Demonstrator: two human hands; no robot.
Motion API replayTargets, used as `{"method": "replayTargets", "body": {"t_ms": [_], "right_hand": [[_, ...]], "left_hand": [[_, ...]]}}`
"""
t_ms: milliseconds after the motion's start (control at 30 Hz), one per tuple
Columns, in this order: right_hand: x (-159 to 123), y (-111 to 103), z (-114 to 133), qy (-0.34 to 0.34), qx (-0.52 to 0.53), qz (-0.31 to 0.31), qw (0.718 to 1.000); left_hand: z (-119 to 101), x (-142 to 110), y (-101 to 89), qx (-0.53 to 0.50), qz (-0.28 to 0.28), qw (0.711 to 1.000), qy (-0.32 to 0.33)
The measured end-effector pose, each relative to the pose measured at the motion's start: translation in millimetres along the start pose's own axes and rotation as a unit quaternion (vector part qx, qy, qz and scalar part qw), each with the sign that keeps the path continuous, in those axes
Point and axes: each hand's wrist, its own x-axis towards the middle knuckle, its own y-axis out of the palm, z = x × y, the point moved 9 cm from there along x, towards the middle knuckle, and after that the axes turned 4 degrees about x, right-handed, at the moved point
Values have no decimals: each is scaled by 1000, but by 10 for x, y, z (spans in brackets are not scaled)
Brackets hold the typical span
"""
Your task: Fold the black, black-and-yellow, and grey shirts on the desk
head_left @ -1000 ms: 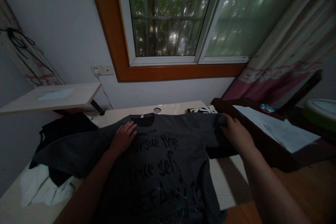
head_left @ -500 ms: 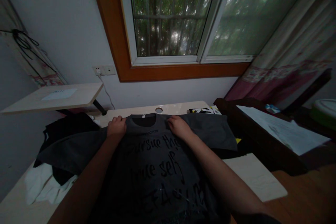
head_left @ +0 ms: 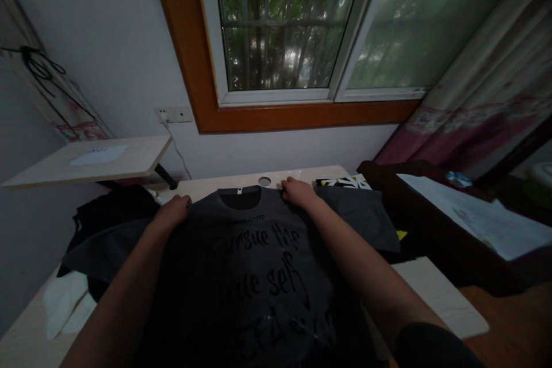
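At my far right, blurred and dim, a round green-and-white container [head_left: 541,179] is cut by the picture's edge; what it may hold I cannot tell. I have a dark grey shirt [head_left: 263,267] laid out face up on the counter [head_left: 444,296] before me, its collar pointing away. My left hand [head_left: 172,211] is curled nearly closed on the cloth at the outer end of one shoulder. The grip of my right hand [head_left: 298,192] is likewise drawn in, fingers bent on the opposite shoulder near the neck, cloth between them.

The shirt is matt and soft, with a round neckline, a small white tag inside it and glossy black lettering across the chest. One sleeve spreads left over a rumpled black garment [head_left: 114,215], beside a crumpled white cloth [head_left: 66,306]; the other reaches right, near a black, white and yellow patterned item [head_left: 342,183].

The counter is pale and smooth, pierced by a round hole [head_left: 264,181] at the back. A raised shelf [head_left: 47,169] carries a sheet of paper [head_left: 99,155]. More paper [head_left: 474,213] lies on dark brown furniture [head_left: 457,241] to my right. Beyond, an orange-brown frame [head_left: 190,69] surrounds a barred window [head_left: 276,29], foliage outside.
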Motion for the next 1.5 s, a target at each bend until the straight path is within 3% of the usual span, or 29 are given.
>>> {"method": "replayTargets", "body": {"t_ms": [100,233,600,800,933,1033,1233,1300,1400,1500], "right_hand": [[23,8,-127,6,-6,23,1000],[82,3,-216,18,-14,28,999],[99,-206,-403,133,-31,-100,986],[88,-221,-388,145,-30,-140,979],[58,-242,-306,128,-20,-149,980],[26,-215,-129,102,3,-147,984],[-116,63,520,-6,65,-155,986],[-184,208,641,-18,84,-151,985],[-286,367,652,-18,98,-145,984],[-390,397,508,-9,98,-154,983]], "left_hand": [[83,4,20,17,22,1000,-12],[85,28,-6,40,7,999,-31],[-161,275,-98,61,-94,993,-39],[-227,407,-111,49,-135,989,-45],[-297,402,-72,38,-150,987,-44],[-475,344,-64,19,-165,986,-25],[-1272,-15,15,-41,-178,977,106],[-1443,-163,94,-47,-169,976,127],[-1426,-316,212,-51,-153,980,118],[-1177,-401,297,-43,-140,985,87]]}}
